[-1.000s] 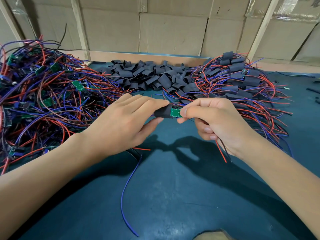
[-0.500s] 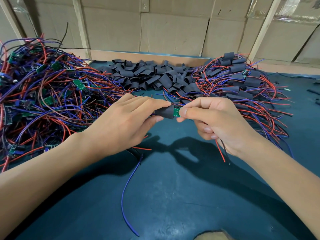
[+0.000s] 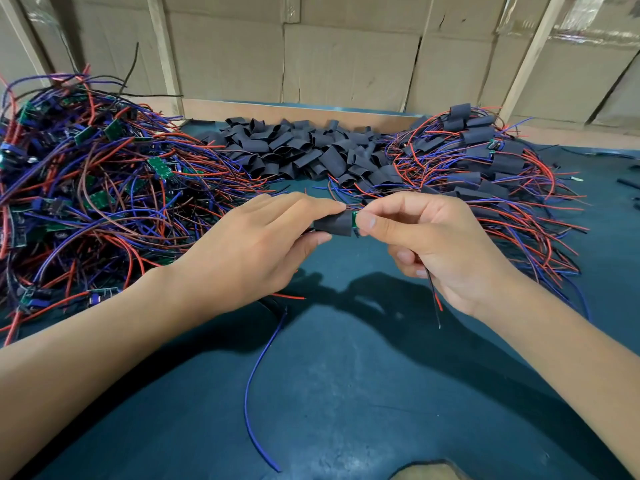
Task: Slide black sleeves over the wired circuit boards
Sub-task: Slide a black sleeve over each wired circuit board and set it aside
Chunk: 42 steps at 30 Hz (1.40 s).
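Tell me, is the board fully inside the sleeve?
Not quite: a green sliver of board shows past the sleeve end.

— What lies in front of you?

— I sit at a dark teal table mat, scuffed pale in patches. A wooden strip runs along its far edge.

— And behind that?

— I face a wall of brown cardboard panels, crossed by a pale wooden batten on the left and a slanted batten on the right. Clear plastic film shines at top right. A tan shape, too cropped to identify, shows at the bottom edge.
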### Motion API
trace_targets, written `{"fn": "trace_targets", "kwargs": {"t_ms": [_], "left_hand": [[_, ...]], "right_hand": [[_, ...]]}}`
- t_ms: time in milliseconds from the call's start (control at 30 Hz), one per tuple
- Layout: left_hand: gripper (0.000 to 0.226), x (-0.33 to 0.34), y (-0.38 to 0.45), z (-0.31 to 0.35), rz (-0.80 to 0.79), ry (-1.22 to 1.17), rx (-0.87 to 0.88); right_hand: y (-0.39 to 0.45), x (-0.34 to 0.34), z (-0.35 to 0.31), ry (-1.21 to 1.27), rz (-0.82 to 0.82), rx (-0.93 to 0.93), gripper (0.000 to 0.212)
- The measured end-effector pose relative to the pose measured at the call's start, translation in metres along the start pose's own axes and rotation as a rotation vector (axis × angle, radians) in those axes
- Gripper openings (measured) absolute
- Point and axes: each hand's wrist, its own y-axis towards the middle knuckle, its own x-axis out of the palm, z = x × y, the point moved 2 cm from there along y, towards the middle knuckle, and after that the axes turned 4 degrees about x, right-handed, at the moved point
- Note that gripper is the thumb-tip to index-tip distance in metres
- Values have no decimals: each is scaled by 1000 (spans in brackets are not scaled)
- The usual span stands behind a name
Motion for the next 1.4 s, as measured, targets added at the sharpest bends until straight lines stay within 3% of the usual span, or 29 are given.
{"fn": "trace_targets", "kwargs": {"t_ms": [300,433,733,1000,1200,1300,1400], "left_hand": [[34,-2,3,0,-43,141,25],[36,-3,3,1,-63,158,28],[35,-3,2,1,-62,136,7],[33,-2,2,4,-62,185,40],[45,0,3,3,-62,115,80],[54,-1,0,-10,-151,84,-77],[54,-5,-5,-29,-389,349,-426]], "right_hand": [[0,0,0,-64,81,-38,17],[0,-2,1,-129,77,-94,3],[-1,0,0,-140,81,-133,17],[-6,7,1,-385,137,-233,17],[-8,8,0,-404,213,-263,18],[-5,1,-5,-376,232,-271,20],[-2,-22,-18,-377,374,-318,19]]}}
